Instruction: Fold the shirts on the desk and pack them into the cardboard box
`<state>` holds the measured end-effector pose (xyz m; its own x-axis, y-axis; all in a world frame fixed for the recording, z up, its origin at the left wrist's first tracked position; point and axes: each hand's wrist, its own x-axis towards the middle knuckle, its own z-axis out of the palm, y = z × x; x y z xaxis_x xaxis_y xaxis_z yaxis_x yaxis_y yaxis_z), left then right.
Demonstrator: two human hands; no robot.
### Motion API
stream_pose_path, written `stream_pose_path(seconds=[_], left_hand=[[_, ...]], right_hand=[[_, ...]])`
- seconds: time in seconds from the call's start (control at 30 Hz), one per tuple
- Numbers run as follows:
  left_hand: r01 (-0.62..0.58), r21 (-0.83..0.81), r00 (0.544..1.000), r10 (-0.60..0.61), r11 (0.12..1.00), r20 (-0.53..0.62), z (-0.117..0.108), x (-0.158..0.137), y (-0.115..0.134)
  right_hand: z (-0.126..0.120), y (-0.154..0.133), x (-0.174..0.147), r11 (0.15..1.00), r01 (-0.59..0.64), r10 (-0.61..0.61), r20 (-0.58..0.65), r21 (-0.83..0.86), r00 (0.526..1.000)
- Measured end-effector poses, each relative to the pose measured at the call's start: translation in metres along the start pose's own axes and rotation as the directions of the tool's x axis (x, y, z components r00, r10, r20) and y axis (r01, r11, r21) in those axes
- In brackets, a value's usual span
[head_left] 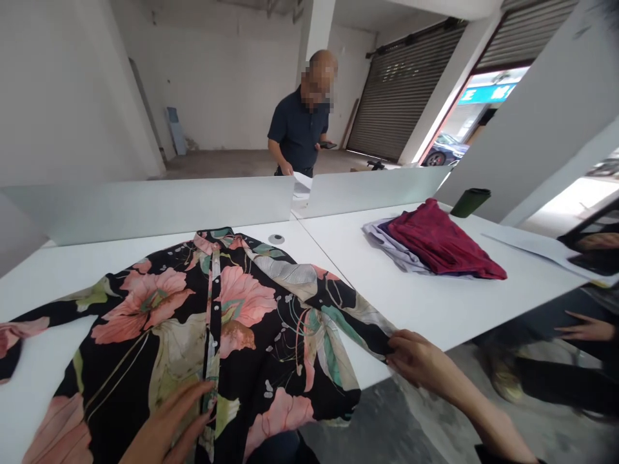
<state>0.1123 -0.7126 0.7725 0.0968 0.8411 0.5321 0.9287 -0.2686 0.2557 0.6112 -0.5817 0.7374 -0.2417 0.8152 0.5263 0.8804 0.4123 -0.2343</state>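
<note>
the head camera looks forward and down, close above the shirt (188, 322), across the table (333, 251) to the wall (232, 96).

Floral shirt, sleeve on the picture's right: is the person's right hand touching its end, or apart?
Touching. The head view shows it: the right hand pinches the end of the sleeve, with no gap between them.

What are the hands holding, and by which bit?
The right hand holds the flowery shirt by a sleeve's end. The left hand is at the button strip; whether it grips cannot be told.
</note>
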Motion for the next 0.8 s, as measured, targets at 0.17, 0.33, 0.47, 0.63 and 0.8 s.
stream_pose_path(seconds=[0.17, 0.33, 0.47, 0.63, 0.8], left_hand=[[-0.156, 0.326, 0.983, 0.18, 0.933, -0.044, 0.026, 0.079, 0.011], [-0.05, 0.563, 0.994, 0.097, 0.825, -0.054, 0.047, 0.09, 0.021], [-0.073, 0.604, 0.992, 0.122, 0.794, -0.042, 0.052, 0.084, 0.019], [-0.062, 0.613, 0.987, 0.141, 0.787, -0.081, 0.057, 0.086, 0.012], [-0.108, 0.534, 0.991, 0.136, 0.838, -0.014, 0.051, 0.082, 0.002]], right_hand=[[-0.028, 0.013, 0.044, 0.996, -0.082, 0.081, 0.051, 0.032, 0.995], [-0.103, 0.067, 0.11, 0.94, -0.336, 0.335, -0.312, 0.053, 0.889], [-0.145, 0.11, 0.154, 0.859, -0.504, 0.474, -0.508, 0.088, 0.719], [-0.131, 0.126, 0.188, 0.813, -0.579, 0.546, -0.416, 0.054, 0.728], [-0.08, 0.109, 0.211, 0.902, -0.431, 0.411, -0.319, 0.008, 0.854]])
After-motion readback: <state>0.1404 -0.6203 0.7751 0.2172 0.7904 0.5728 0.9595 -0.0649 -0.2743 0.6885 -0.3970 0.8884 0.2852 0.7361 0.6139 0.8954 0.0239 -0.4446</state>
